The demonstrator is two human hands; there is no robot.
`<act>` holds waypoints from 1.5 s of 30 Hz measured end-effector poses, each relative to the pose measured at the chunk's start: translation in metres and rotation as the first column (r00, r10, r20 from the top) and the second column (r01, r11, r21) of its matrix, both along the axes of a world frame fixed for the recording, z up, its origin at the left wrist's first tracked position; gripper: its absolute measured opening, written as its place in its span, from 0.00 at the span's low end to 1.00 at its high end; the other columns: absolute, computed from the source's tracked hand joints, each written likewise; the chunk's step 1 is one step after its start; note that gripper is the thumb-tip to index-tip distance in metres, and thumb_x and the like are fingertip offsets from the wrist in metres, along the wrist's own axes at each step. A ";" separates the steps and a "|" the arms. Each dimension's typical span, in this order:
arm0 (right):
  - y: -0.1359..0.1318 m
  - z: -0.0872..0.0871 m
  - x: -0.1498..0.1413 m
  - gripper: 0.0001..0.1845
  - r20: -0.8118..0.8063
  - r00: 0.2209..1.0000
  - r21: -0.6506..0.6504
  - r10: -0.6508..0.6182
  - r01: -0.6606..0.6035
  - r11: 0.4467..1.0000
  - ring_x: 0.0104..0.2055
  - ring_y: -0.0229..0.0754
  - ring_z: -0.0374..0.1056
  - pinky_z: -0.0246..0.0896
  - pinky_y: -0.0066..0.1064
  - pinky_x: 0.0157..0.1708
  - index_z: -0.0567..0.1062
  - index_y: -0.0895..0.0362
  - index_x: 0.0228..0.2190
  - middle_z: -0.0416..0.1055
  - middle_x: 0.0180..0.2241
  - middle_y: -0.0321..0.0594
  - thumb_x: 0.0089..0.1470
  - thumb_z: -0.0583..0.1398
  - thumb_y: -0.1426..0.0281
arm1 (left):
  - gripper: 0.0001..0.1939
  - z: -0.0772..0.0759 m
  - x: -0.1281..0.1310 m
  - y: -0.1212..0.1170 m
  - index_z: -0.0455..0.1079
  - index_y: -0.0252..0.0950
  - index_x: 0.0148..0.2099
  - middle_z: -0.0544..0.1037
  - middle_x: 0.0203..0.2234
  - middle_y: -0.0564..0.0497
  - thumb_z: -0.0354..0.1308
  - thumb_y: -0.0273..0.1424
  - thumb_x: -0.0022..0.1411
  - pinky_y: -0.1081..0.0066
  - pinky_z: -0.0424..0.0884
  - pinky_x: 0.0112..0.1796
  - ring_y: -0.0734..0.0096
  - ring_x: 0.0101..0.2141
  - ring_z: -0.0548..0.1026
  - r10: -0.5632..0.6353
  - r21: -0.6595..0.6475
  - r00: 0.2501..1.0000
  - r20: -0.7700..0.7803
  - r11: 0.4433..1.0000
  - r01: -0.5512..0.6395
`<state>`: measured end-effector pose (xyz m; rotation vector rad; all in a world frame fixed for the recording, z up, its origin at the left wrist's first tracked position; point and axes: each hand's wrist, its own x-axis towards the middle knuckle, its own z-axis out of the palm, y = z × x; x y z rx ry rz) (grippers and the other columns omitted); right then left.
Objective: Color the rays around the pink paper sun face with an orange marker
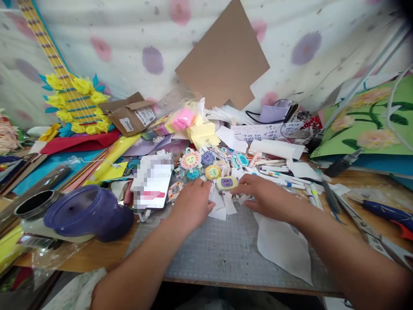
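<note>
My left hand rests palm down on a grey cutting mat, fingers curled over white paper scraps. My right hand lies just to its right, fingers bent and pressed on the same scraps. Between the two fingertips sits a small yellow sticker with a purple face. Just beyond lie several round colourful cut-out stickers. What, if anything, either hand pinches is hidden.
A phone lies left of my left hand, beside a purple lid and jar. Pens and scissors lie to the right. A cardboard sheet, small box, sticky notes and coloured paper crowd the back.
</note>
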<state>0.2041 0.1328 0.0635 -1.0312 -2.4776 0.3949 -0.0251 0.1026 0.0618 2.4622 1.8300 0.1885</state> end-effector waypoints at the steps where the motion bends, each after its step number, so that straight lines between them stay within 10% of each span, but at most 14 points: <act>1: 0.001 -0.004 -0.011 0.27 0.025 1.000 0.013 0.009 -0.009 1.000 0.38 0.45 0.69 0.63 0.32 0.36 0.78 0.45 0.40 0.72 0.39 0.37 0.38 0.62 0.83 | 0.16 -0.003 0.000 0.003 0.70 0.34 0.47 0.74 0.40 0.41 0.61 0.32 0.56 0.58 0.67 0.41 0.49 0.42 0.72 -0.001 -0.005 1.000 -0.002 1.000 0.001; 14: 0.012 -0.019 -0.015 0.09 -0.290 0.950 -0.205 -0.119 0.059 0.977 0.29 0.40 0.65 0.57 0.29 0.29 0.75 0.54 0.26 0.72 0.27 0.35 0.44 0.57 0.78 | 0.08 -0.007 -0.014 0.016 0.69 0.38 0.31 0.72 0.28 0.51 0.52 0.26 0.61 0.70 0.59 0.32 0.65 0.32 0.70 0.035 0.000 0.978 0.204 0.999 -0.036; 23: 0.024 -0.014 0.011 0.09 -0.674 0.564 -0.578 -0.477 0.000 0.816 0.26 0.38 0.67 0.63 0.29 0.27 0.74 0.57 0.26 0.73 0.23 0.34 0.40 0.66 0.67 | 0.07 -0.005 -0.022 0.014 0.70 0.39 0.35 0.75 0.27 0.55 0.52 0.32 0.61 0.72 0.61 0.31 0.69 0.30 0.71 0.195 -0.032 0.815 0.545 0.977 -0.212; 33: 0.027 -0.003 0.013 0.18 -0.727 0.252 -0.674 -0.639 -0.083 0.734 0.21 0.36 0.67 0.65 0.30 0.24 0.73 0.59 0.23 0.70 0.20 0.33 0.29 0.72 0.65 | 0.10 0.000 -0.007 0.009 0.69 0.39 0.34 0.68 0.17 0.60 0.53 0.39 0.61 0.73 0.60 0.23 0.72 0.19 0.68 0.260 -0.127 0.671 0.695 0.962 -0.241; 45: 0.004 0.003 -0.005 0.11 -0.800 0.407 -0.554 -0.441 -0.220 0.803 0.22 0.36 0.63 0.62 0.28 0.19 0.71 0.57 0.26 0.67 0.21 0.32 0.40 0.67 0.67 | 0.08 0.017 0.020 0.009 0.65 0.36 0.30 0.74 0.20 0.56 0.56 0.35 0.58 0.74 0.68 0.29 0.74 0.23 0.73 0.295 -0.310 0.313 0.903 0.951 0.000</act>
